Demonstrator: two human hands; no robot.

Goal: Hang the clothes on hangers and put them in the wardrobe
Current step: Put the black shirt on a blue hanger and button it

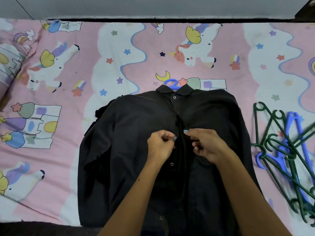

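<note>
A black button-up shirt (pixel 129 126) lies front-up on the bed, collar pointing away from me. The hook of a blue hanger (pixel 171 83) sticks out above the collar; the rest of that hanger is hidden inside the shirt. My left hand (pixel 161 145) pinches the left edge of the shirt's front placket at chest height. My right hand (pixel 207 144) pinches the right edge just beside it. The top button is fastened, and another button shows below my left hand.
The bed carries a pink unicorn-print sheet (pixel 110 57). A loose pile of green and blue hangers (pixel 286 150) lies at the right edge. A pillow (pixel 8 62) rests at the far left. A grey wall runs behind the bed.
</note>
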